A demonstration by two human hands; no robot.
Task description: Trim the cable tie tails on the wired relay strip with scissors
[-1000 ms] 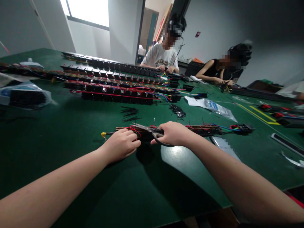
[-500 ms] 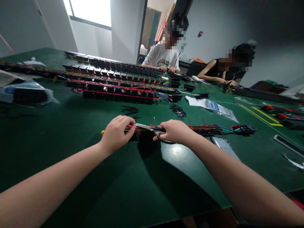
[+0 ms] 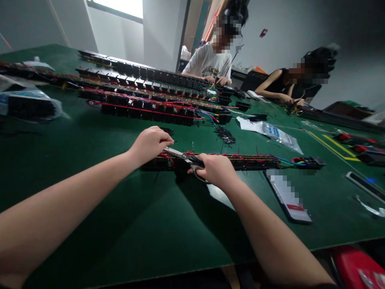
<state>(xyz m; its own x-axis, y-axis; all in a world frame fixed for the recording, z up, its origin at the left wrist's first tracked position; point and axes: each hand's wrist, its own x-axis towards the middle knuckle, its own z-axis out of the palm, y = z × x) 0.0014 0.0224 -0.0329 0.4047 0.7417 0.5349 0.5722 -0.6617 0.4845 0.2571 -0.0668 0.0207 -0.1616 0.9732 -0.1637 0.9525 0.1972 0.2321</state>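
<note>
My right hand (image 3: 217,169) grips a pair of scissors (image 3: 178,153) by the handles. Their blades point left, over a long black strip of modules (image 3: 252,162) with red wires and thin black ends sticking up. At the blade tips, the fingers of my left hand (image 3: 148,143) are pinched together just above the strip; whatever they hold is too small to make out. Behind my hands lies a loose pile of thin black ties (image 3: 225,135). A few more dark ties (image 3: 167,131) are partly hidden behind my left hand.
Several wired module strips (image 3: 144,105) lie across the green table (image 3: 126,228). A phone (image 3: 288,198) is at the right, with a plastic bag (image 3: 272,134) behind it. Another bag (image 3: 31,105) sits at the left. Two people (image 3: 207,60) work across the table.
My left hand has lifted off the strip and moved up slightly with its fingers pinched. The scissors have tilted, tips upward. The view has shifted, showing more of the phone.
</note>
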